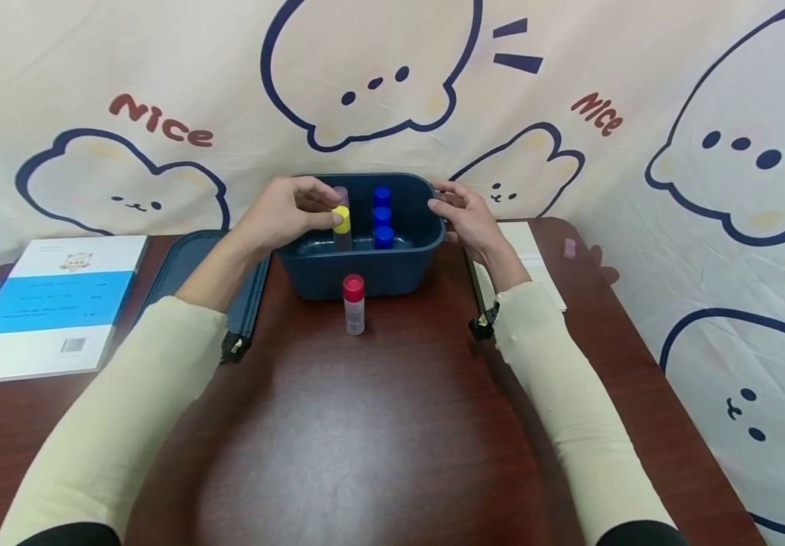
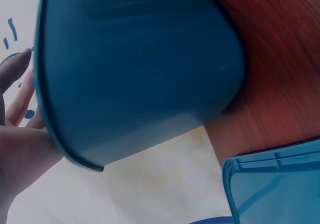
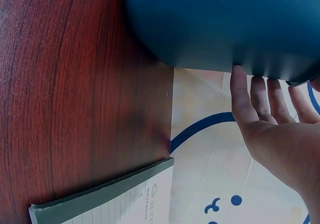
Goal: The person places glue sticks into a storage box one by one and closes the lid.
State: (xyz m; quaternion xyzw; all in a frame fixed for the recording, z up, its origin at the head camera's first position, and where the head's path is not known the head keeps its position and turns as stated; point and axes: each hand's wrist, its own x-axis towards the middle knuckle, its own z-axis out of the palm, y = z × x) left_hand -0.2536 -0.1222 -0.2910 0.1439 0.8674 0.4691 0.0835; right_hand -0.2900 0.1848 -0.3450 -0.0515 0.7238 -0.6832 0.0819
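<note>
Yellow-capped tube [image 1: 343, 230]: inside the blue bin [image 1: 392, 273], left part, roughly upright; base hidden behind front rim, can't tell if it touches the bin floor.
Left hand [image 1: 286, 212]: thumb on yellow cap, fingers bent behind it; reads as a pinch, far fingertips hidden.
Right hand [image 1: 470, 224]: thumb at bin's right rim, fingers spread along outer wall; looks like a light steadying hold.
Tube weight: probably light; contents can't be made out.
Tube stiffness: looks like hard plastic, little give expected.
Tube surface: smooth, likely a bit slippery on the clear body.
Tube hold: cap sides, thumb against fingertips, from above; keeps fingers off neighbours.
Tube risk: narrow base, probably tips if bumped; breakage seems unlikely.
Red-capped tube [image 1: 354, 307]: upright on the tabletop [image 1: 399, 425], just in front of bin, no hand on it; same likely handling, cap within easy reach all round.
Blue-capped tubes [image 1: 383, 216]: lined up front to back in bin, right of yellow; bodies mostly hidden.
Pale-capped tube [image 1: 342, 195]: right behind yellow, close to left fingers; easy to knock, I'd guess.
Bin handling: smooth, looks like stiff plastic, probably light enough to slide if pushed; hold by rim or side wall.
Lid [image 1: 187, 262]: flat, left of bin, partly under left forearm.
</note>
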